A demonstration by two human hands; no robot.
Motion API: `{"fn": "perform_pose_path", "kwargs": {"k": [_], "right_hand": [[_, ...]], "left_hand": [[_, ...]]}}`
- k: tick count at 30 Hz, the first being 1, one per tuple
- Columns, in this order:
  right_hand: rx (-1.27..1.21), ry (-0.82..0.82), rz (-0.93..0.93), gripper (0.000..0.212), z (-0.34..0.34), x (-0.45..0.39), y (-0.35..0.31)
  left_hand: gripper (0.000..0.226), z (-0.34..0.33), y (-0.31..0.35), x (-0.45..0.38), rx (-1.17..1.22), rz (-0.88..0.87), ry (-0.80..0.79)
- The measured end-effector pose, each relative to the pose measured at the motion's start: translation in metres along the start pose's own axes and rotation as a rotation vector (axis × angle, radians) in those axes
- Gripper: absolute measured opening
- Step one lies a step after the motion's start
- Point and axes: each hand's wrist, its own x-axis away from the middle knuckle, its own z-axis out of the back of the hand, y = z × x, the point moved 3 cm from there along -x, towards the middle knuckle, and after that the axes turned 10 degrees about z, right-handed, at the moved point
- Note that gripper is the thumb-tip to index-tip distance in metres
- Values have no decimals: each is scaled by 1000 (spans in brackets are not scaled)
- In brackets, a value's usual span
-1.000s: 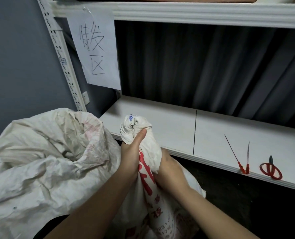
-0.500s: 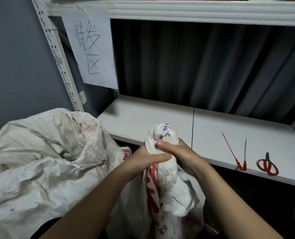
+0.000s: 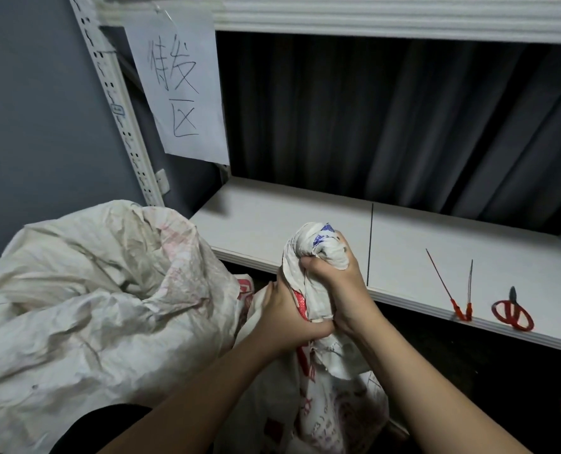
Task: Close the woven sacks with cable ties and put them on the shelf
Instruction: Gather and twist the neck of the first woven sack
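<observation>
both hands wringing the sack neck at the shelf edge

at the front lip of the white shelf (image 3: 272, 231), a person stands with both bare arms reaching forward over a printed woven sack (image 3: 318, 401). the sack stands below the shelf board, its bunched neck pulled up level with the shelf edge. the right hand (image 3: 334, 286) is curled tight around the top of that twisted neck, thumb across the front, with a knot of cloth poking out above the fist. the left hand (image 3: 289, 322) grips the neck just beneath, fingers wrapped round the red-lettered fabric, touching the right hand.

to the left lies a second, larger woven sack (image 3: 85, 306), crumpled and slumped open, its side just beside the held one.

on the shelf to the right, well apart from the hands, two red-headed cable ties (image 3: 459, 296) lie side by side near the front edge, and red-handled scissors (image 3: 512, 311) sit just beyond them. a handwritten paper sign (image 3: 180, 86) hangs from the perforated upright (image 3: 115, 103) at the shelf's left corner, and a dark pleated curtain (image 3: 387, 126) covers the back.
</observation>
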Motion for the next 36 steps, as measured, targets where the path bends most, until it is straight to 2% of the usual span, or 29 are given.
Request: {"fn": "perform_pose_path", "kwargs": {"k": [4, 6, 9, 11, 14, 16, 18, 21, 23, 26, 29, 33, 36], "right_hand": [[-121, -20, -29, 51, -2, 3, -3], [-115, -35, -29, 54, -2, 3, -4], [105, -87, -9, 59, 3, 0, -12], [242, -192, 3, 70, 7, -8, -22], [268, -328, 31, 83, 16, -22, -37], [207, -335, 43, 76, 19, -27, -41], [152, -275, 56, 59, 20, -29, -39], [63, -60, 57, 27, 15, -28, -34], [63, 90, 48, 10, 11, -25, -28], [62, 198, 60, 24, 5, -22, -22], [-4, 273, 66, 25, 5, -21, -20], [2, 287, 40, 20, 7, -19, -14], [-12, 187, -133, 7, 6, -16, -9]], "left_hand": [[91, -2, 2, -2, 43, -11, 1], [77, -3, 7, -3, 77, -18, 3], [53, -3, 29, -2, 42, -110, 33], [52, -5, 36, -4, -6, -102, 10], [53, -5, 44, -9, 12, -43, -42], [46, -4, 49, -16, -39, -81, -64], [41, -6, 54, -18, 16, -48, -118], [32, -10, 53, -19, -35, -53, -25], [35, -13, 49, -17, -28, -51, -3], [42, -15, 43, -16, 35, -81, 55], [34, -18, 34, -16, 99, -75, 35], [37, -19, 22, -23, 143, -13, -90], [47, -10, 13, -22, 198, 105, -235]]}}
